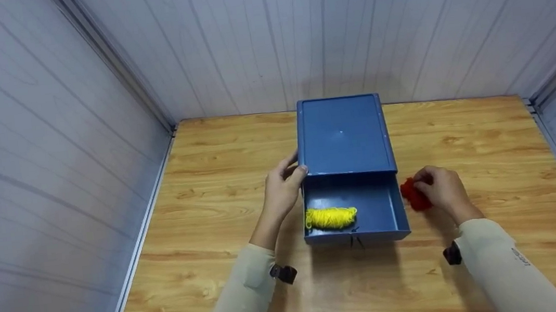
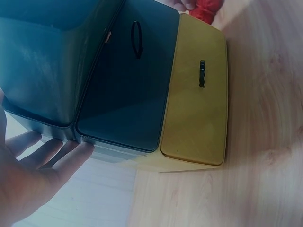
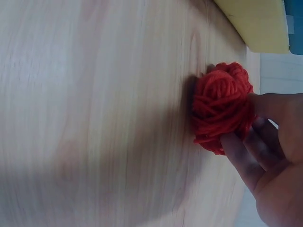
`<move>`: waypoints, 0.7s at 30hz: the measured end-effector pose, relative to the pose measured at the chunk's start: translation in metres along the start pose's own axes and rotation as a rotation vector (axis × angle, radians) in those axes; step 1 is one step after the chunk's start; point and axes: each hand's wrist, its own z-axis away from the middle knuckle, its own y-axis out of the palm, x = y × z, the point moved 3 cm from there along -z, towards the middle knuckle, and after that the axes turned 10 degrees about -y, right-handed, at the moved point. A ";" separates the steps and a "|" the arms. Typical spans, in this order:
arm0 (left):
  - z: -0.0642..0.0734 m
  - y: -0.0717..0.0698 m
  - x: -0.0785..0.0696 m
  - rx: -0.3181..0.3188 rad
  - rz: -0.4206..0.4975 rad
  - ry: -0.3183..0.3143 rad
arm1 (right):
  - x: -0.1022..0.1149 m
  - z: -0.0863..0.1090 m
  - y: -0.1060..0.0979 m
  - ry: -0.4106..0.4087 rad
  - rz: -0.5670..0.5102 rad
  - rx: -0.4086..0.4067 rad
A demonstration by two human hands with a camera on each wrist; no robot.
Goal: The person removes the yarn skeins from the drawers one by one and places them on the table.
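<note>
A drawer unit with a blue top (image 1: 343,135) has its uppermost drawer (image 1: 375,207) pulled out toward me. Inside that drawer, at the left, lies a yellow yarn skein (image 1: 331,218). My left hand (image 1: 282,189) rests against the unit's left side, thumb at the front top corner; in the left wrist view its fingers (image 2: 71,158) look nearly straight along the edge. To the right of the open drawer, my right hand (image 1: 443,190) pinches a ball of red yarn (image 1: 415,194) between thumb and fingers. The right wrist view shows the red yarn (image 3: 222,109) close over the wooden surface.
Below the pulled-out drawer, a closed blue drawer (image 2: 128,75) and a closed yellow drawer (image 2: 196,94) carry dark loop pulls. The unit stands on a wood-grain table (image 1: 211,210). Pale panel walls (image 1: 244,39) enclose its back and sides.
</note>
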 end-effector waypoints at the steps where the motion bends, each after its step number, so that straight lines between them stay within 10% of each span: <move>1: 0.000 0.000 0.000 -0.001 0.000 0.003 | 0.000 0.000 0.000 -0.004 -0.002 0.000; 21: 0.000 0.001 0.001 0.012 0.017 0.006 | 0.025 0.014 -0.031 -0.174 -0.032 -0.133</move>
